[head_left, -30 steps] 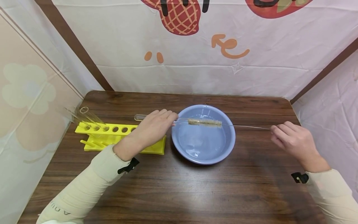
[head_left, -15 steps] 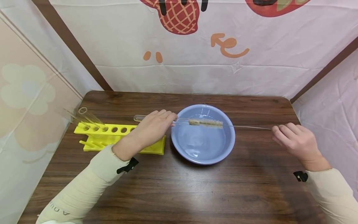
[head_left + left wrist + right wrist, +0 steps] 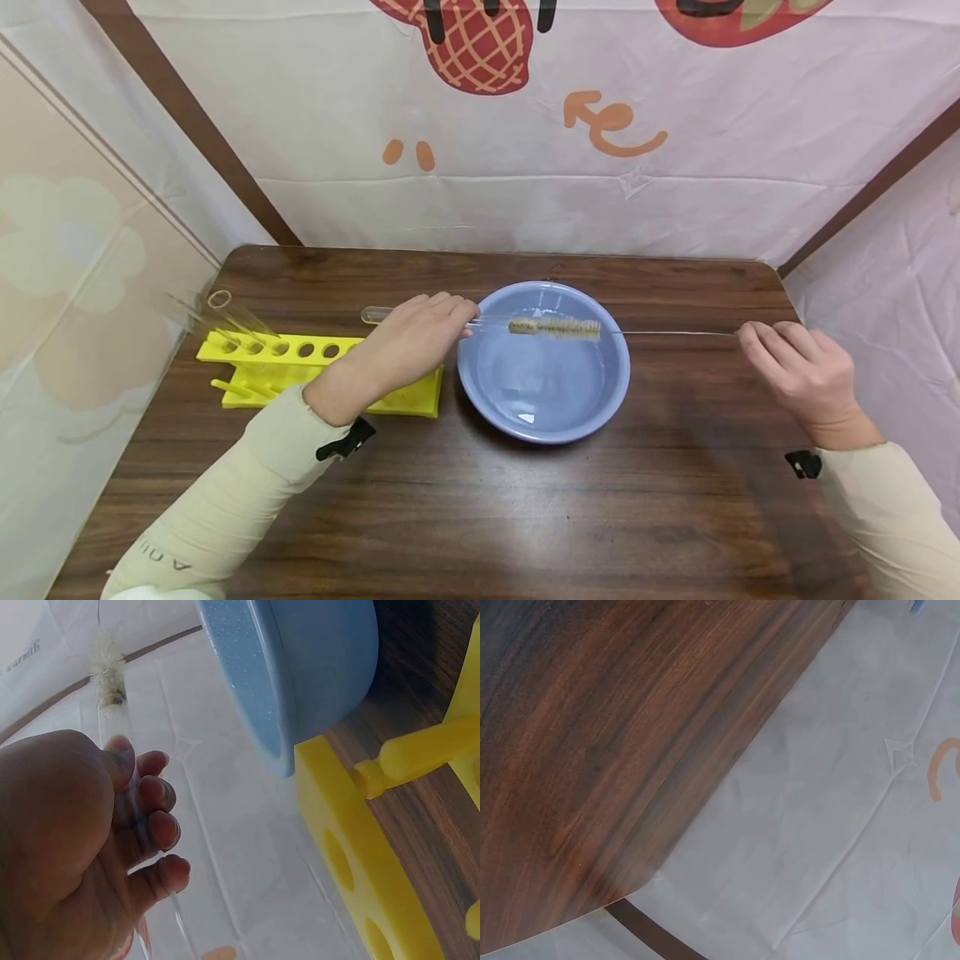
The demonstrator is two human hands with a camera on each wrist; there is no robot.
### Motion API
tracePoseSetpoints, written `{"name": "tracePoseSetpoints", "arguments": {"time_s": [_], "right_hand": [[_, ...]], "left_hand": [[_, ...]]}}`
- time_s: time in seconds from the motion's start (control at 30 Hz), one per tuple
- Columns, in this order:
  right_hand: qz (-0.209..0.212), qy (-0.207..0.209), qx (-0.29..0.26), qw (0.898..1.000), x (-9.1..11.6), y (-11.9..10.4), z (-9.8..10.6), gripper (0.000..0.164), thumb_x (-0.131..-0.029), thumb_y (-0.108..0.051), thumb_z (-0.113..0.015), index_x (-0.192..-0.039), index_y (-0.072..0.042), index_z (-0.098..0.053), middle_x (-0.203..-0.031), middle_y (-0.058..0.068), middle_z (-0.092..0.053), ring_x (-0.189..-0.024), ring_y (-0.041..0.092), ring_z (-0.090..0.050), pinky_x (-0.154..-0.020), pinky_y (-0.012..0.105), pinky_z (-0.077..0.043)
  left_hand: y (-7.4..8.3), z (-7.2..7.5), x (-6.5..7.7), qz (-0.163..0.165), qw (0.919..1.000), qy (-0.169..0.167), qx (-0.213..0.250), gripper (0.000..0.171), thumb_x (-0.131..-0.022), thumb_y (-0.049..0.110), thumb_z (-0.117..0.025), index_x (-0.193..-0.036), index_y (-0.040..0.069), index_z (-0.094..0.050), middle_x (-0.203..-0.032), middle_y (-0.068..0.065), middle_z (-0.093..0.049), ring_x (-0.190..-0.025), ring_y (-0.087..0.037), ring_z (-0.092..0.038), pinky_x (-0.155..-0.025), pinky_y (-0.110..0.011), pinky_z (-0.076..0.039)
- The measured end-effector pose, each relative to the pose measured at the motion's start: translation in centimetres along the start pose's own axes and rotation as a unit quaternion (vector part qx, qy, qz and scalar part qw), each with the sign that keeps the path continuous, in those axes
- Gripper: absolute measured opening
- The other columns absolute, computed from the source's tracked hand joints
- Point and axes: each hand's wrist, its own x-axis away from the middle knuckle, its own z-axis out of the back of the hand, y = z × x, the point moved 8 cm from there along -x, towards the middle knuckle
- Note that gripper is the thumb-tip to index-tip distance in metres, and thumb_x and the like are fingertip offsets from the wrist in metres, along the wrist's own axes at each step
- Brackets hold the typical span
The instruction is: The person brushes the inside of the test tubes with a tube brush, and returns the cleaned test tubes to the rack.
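My left hand (image 3: 401,346) grips a clear glass test tube (image 3: 373,315) lying level above the yellow rack and the basin's left rim. Its rounded end sticks out left of the hand. A test tube brush (image 3: 562,329) with pale bristles lies over the basin, its tip at the tube's mouth end. In the left wrist view the lower bristles (image 3: 112,695) look pressed together inside the tube, while the upper ones flare out. Far to the right, my right hand (image 3: 798,371) pinches the end of the brush's thin wire handle (image 3: 678,333). The right wrist view shows no hand.
Below the brush stands a blue basin (image 3: 543,432) of water. The yellow test tube rack (image 3: 405,402), left of it, holds several glass tubes (image 3: 240,315) leaning at its left end. Around the brown wooden table (image 3: 525,517) hang printed cloth walls (image 3: 510,208).
My right hand has moved a little to the right and the brush has slid slightly the same way. The left hand keeps its hold on the test tube.
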Motion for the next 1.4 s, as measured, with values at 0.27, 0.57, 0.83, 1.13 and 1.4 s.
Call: {"name": "tracePoseSetpoints", "arguments": {"time_s": [0.27,0.57,0.83,1.13,1.4], "right_hand": [[0.015,-0.015,-0.013,1.000,0.0,-0.4,-0.8,0.014,-0.096,0.005,-0.060,-0.084,0.002,-0.065,-0.071,0.013,-0.065,-0.059,0.033,-0.055,-0.042,0.044,-0.031],[0.029,-0.022,-0.019,0.999,-0.2,-1.7,-2.0,0.019,-0.100,0.000,-0.059,-0.082,0.002,-0.064,-0.068,0.012,-0.064,-0.058,0.032,-0.055,-0.042,0.042,-0.030],[0.030,-0.048,-0.028,0.998,-0.8,-2.6,-2.9,0.020,-0.102,-0.002,-0.057,-0.084,0.003,-0.065,-0.068,0.013,-0.064,-0.059,0.032,-0.057,-0.042,0.042,-0.035],[0.047,-0.076,-0.042,0.995,-1.0,-3.7,-3.8,0.020,-0.102,0.001,-0.055,-0.085,0.006,-0.064,-0.066,0.014,-0.060,-0.057,0.030,-0.055,-0.043,0.040,-0.040],[0.054,-0.081,-0.056,0.994,-1.8,-4.9,-4.4,0.020,-0.101,0.003,-0.055,-0.083,0.006,-0.063,-0.065,0.013,-0.058,-0.058,0.029,-0.054,-0.043,0.038,-0.037]], "left_hand": [[-0.1,0.0,-0.1,0.002,1.0000,0.000,0.004,0.026,-0.105,0.018,-0.058,-0.126,0.003,-0.058,-0.116,-0.007,-0.066,-0.108,-0.024,-0.061,-0.091,-0.039,-0.050],[0.1,0.2,-0.3,0.002,1.0000,0.008,0.004,0.023,-0.104,0.018,-0.060,-0.122,0.004,-0.060,-0.113,-0.007,-0.066,-0.106,-0.025,-0.062,-0.089,-0.039,-0.051],[0.1,-0.2,-0.5,0.007,1.0000,0.002,0.003,0.021,-0.106,0.019,-0.055,-0.121,0.005,-0.060,-0.112,-0.007,-0.066,-0.106,-0.025,-0.062,-0.089,-0.039,-0.051],[0.3,-0.2,-0.5,0.004,1.0000,-0.003,0.003,0.025,-0.108,0.021,-0.052,-0.124,0.003,-0.058,-0.116,-0.009,-0.066,-0.111,-0.026,-0.062,-0.093,-0.041,-0.051],[0.9,-0.4,-0.6,0.006,0.9997,-0.019,0.016,0.024,-0.108,0.020,-0.052,-0.124,0.003,-0.058,-0.117,-0.009,-0.066,-0.112,-0.026,-0.061,-0.094,-0.041,-0.050]]}}
